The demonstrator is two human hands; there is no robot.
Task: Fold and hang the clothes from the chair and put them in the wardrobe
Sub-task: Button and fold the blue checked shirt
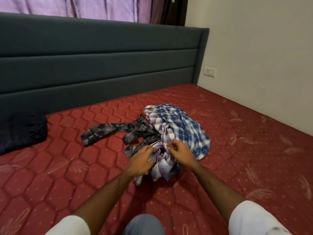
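Left hand (142,160) and right hand (180,153) close together, both with fingers curled into the pale checked shirt (160,165) at the near end of the heap. Heap lies mid-mattress (67,167) — blue plaid shirt (186,131) behind, dark mottled garment (108,131) trailing left. Dark navy garment (20,131) well apart, left edge.

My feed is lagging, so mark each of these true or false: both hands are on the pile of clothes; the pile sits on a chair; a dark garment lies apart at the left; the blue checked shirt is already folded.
1. Both hands are on the pile. True: the left hand and the right hand grip the pale checked shirt.
2. The pile sits on a chair. False: it lies on the red mattress.
3. A dark garment lies apart at the left. True.
4. The blue checked shirt is folded. False: it lies crumpled.
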